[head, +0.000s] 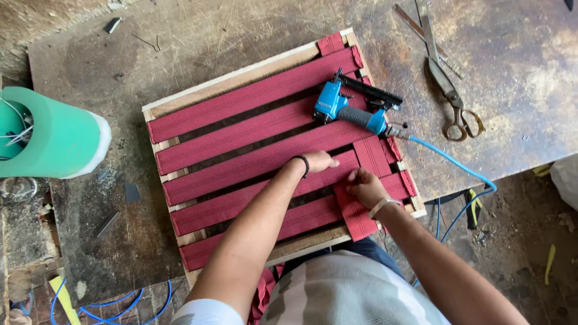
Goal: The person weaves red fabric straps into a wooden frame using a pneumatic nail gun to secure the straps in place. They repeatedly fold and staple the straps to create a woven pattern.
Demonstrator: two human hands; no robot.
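Striped grey and white cloth of the person's shirt [343, 292] fills the bottom edge, and both forearms reach from it over a square wooden frame [241, 77] strung with ribbed red webbing straps [253, 96] lying side by side with dark gaps between them. Left hand [318, 161], a black band at the wrist, lies flat with fingers loose on one horizontal strap. Right hand [365, 186] pinches a crosswise red strap [368, 180] that runs over and under the others near the frame's right side. Just beyond the hands, a blue pneumatic stapler [349, 109] rests on the webbing, its blue air hose [457, 168] trailing off the worn, stained workbench [518, 72]. Rusty scissors [448, 90] lie well apart to the right; a green cylinder [54, 135] lies at far left.
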